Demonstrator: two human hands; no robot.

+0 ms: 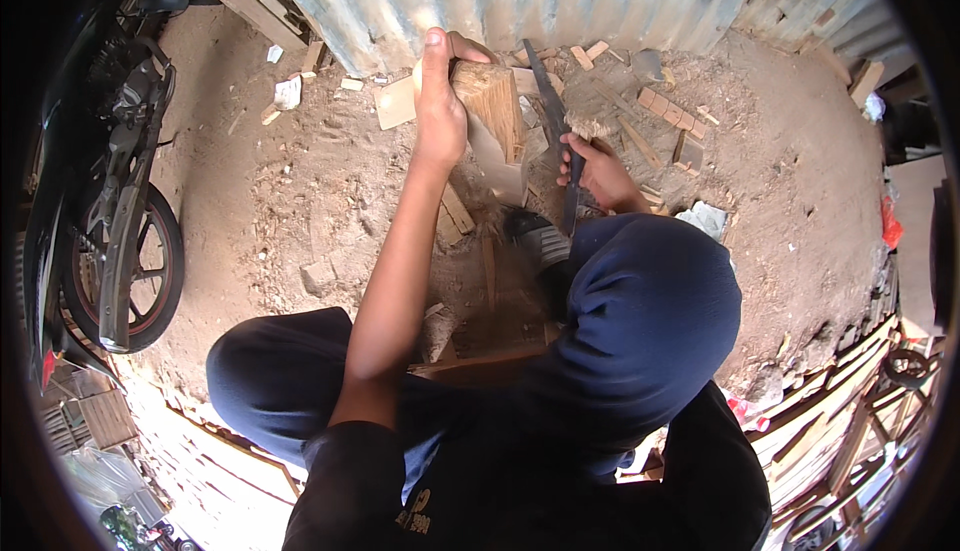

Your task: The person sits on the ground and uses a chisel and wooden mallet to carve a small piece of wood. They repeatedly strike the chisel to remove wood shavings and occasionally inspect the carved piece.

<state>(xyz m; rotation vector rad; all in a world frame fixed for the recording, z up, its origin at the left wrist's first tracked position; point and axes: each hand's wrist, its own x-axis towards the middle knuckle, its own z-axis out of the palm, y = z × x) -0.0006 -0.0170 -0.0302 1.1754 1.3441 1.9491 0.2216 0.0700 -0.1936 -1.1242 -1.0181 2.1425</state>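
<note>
My left hand (440, 106) is closed around the far left side of a thick wooden block (495, 111), with the thumb pointing away from me. The block has a rough brown top and a pale cut side, tilted toward me. Beneath its near end shows a paler piece of wood (497, 169). To the right, my right hand (607, 176) grips a long, dark machete (548, 96), its narrow end pointing away toward the metal wall. The machete is beside the block, apart from it. My dark shoe (540, 246) shows just below, between my bent knees.
Wood offcuts (670, 111) and chips are scattered over the dirt ground (300, 181). A corrugated metal wall (560, 1) stands ahead. A motorcycle (120, 221) is parked at the left. Stacked wooden strips (835, 401) lie at the lower right.
</note>
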